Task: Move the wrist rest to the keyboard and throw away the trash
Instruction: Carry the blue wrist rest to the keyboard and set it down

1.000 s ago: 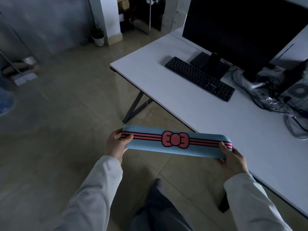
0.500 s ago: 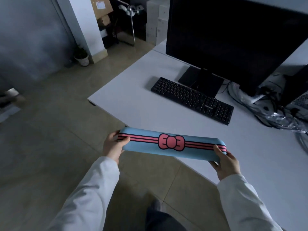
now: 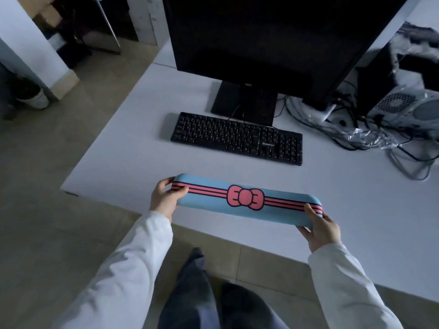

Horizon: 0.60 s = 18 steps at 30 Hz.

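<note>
A long blue wrist rest [image 3: 209,205] with pink stripes and a pink bow hangs over the near edge of the white desk [image 3: 356,210]. My left hand [image 3: 164,200] grips its left end and my right hand [image 3: 320,227] grips its right end. The black keyboard [image 3: 237,137] lies flat on the desk beyond the wrist rest, in front of the monitor stand. A gap of bare desk separates the two. Crumpled clear plastic wrap [image 3: 365,136] lies among cables to the right of the keyboard.
A large dark monitor [image 3: 261,39] stands behind the keyboard. Tangled cables [image 3: 403,148] and a computer case [image 3: 403,103] fill the desk's back right. A white pillar [image 3: 31,43] and a small pot [image 3: 35,98] are on the tiled floor at left. My legs are below the desk edge.
I have stepped closer and turned to face the desk. The wrist rest, still held at both ends, has come from over the floor to over the desk's near edge, nearer the keyboard.
</note>
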Tool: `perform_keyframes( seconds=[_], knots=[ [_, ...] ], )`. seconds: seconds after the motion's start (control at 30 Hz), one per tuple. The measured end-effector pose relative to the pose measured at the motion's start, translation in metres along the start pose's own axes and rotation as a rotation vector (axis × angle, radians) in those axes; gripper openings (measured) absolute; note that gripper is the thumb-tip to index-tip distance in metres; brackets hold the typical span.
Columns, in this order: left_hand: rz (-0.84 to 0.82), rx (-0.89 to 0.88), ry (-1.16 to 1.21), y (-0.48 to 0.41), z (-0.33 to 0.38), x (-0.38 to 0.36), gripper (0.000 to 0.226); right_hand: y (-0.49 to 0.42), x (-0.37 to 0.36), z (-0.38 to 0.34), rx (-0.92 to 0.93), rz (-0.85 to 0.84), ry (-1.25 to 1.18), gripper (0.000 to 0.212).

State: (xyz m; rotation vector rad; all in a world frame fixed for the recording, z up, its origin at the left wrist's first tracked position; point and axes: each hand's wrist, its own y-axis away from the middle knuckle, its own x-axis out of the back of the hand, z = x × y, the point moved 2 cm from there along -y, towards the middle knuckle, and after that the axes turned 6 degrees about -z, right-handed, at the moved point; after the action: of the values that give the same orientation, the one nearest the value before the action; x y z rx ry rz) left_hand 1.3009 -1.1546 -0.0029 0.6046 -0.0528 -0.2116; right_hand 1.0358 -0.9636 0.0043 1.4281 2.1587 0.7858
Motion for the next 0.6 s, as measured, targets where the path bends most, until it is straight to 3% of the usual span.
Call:
perform_keyframes(
  seconds=[0.23,0.47,0.6],
  knots=[
    [-0.181,0.04,-0.13,-0.063,0.036,-0.009,0.038,0.013,-0.025,0.012,-0.011,0.191,-0.076,0.041],
    [-0.325,0.151,-0.413,-0.114,0.04,-0.013,0.04,0.028,-0.037,0.047,-0.12,0.365,-0.124,0.023],
    [-0.323,0.144,-0.535,-0.126,0.036,-0.019,0.046,0.036,-0.035,0.06,-0.162,0.44,-0.098,0.034]
  ],
)
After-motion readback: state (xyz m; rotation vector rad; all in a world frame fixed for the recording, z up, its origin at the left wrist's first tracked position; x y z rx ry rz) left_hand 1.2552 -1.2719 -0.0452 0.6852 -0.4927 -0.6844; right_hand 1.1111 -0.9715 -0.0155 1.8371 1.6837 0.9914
